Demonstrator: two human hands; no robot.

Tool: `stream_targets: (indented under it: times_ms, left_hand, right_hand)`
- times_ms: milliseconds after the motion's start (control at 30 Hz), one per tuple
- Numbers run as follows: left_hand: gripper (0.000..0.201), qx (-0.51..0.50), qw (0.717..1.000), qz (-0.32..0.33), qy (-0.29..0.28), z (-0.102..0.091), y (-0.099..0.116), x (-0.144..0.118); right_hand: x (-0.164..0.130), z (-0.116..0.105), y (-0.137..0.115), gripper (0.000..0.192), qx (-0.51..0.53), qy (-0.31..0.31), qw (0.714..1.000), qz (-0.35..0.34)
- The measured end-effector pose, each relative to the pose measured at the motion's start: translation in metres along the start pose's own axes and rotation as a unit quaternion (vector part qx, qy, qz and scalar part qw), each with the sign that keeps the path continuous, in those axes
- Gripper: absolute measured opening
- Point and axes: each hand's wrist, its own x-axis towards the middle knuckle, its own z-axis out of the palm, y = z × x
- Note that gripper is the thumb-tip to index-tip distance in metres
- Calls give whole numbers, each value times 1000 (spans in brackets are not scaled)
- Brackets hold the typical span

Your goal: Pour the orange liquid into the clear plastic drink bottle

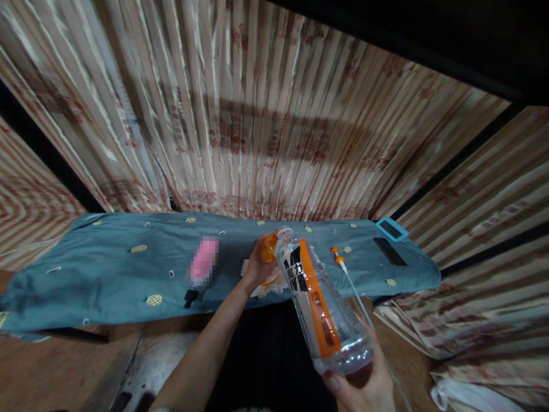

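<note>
Right hand (364, 383) is lowest and nearest the camera, fingers wrapped round the base of a clear plastic drink bottle with an orange-and-white label (319, 306). So the bottle's long axis runs up and away from that hand, tilting left, with the open neck at the far end. Left hand (257, 266) sits right at that neck, pinching a small orange screw cap (270, 247), basically touching the mouth, so it's the closer hand to the opening. Further out, on the blue-grey patterned cloth (107, 269), a blurred pink bottle (201, 266) lies left of the hands, an orange-tipped thin white stick (349, 280) to the right.
</note>
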Motion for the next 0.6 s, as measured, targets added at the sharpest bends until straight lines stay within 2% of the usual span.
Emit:
stream_targets:
  times_ms: [333,600]
  left_hand:
    - [65,8,1000,-7,-2,-1,2,0]
    - [64,-18,1000,-5,4,1,2,0]
  right_hand:
    - [1,0,-2,80,-22,-2,1000,-2]
    - [1,-1,-2,79,-1,-2,1000,9]
